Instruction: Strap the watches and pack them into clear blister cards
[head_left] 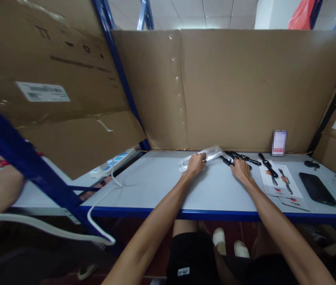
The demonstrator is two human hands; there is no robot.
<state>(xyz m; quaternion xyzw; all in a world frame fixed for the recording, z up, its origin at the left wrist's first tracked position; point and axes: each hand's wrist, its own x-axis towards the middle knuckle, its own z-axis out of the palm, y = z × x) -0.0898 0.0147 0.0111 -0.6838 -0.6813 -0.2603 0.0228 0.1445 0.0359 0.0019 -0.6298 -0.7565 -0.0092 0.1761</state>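
Open table left, clutter right.
We see bare table (pixel 156 182) leftward; cardboard wall (pixel 230 91) blocks behind, while watch straps (pixel 252 160), cards (pixel 294 190) and phone (pixel 317 188) crowd the right.

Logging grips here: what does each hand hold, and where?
The left hand grips the clear plastic bag toward its left end; the right hand touches a black watch, grip unclear.

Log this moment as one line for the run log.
left hand on clear plastic sleeve | right hand touching black watch | phone on table at right
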